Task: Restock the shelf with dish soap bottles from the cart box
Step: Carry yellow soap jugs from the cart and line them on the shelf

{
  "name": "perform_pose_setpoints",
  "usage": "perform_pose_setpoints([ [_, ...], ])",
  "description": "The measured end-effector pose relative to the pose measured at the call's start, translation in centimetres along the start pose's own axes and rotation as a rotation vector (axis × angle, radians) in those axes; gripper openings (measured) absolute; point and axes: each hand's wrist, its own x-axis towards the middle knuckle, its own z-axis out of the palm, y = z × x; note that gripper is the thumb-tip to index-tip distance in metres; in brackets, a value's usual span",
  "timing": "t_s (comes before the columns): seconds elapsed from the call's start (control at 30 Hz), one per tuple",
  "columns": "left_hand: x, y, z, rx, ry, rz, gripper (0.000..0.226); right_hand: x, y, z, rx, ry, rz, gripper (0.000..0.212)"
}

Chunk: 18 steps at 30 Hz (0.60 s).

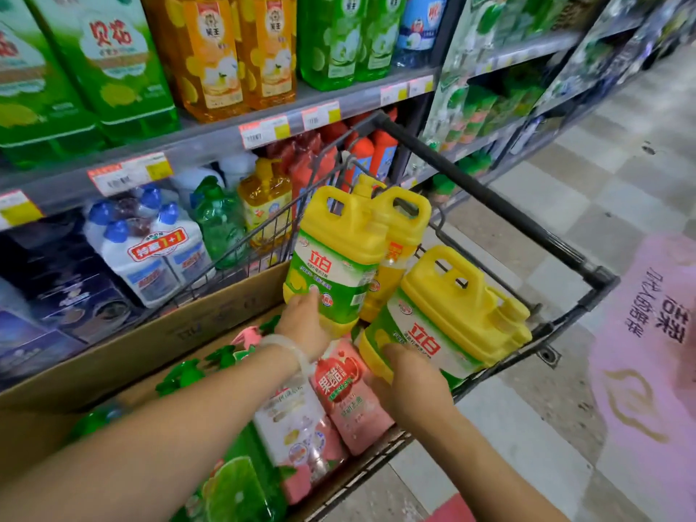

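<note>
Two big yellow dish soap bottles with green labels sit at the cart's front end. My left hand (303,320) grips the base of the upright one (339,250). My right hand (408,374) holds the bottom of the other bottle (448,318), which is tilted to the right against the cart rim. A third yellow bottle (403,235) stands behind them. The cardboard box (211,318) lies in the wire cart (489,205), holding pink refill pouches (350,393) and green-capped bottles (180,374). The shelf (211,145) runs along the left.
The upper shelf holds green (113,65) and orange (222,58) soap jugs. The lower shelf holds white bottles with blue caps (150,250), a green bottle, an orange pump bottle (265,197) and red bottles. A pink floor sticker (651,333) lies on the tiled aisle at right.
</note>
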Motion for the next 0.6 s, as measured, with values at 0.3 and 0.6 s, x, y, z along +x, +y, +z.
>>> perform_pose_setpoints([
  [0.3, 1.8, 6.4, -3.3, 0.093, 0.031, 0.228, 0.049, 3.8, 1.6, -10.0, -0.118, 0.464, -0.032, 0.057],
  [0.6, -0.5, 5.2, 1.2, -0.083, -0.265, 0.218, 0.095, 6.7, 2.7, -10.6, 0.021, 0.173, 0.182, 0.064],
])
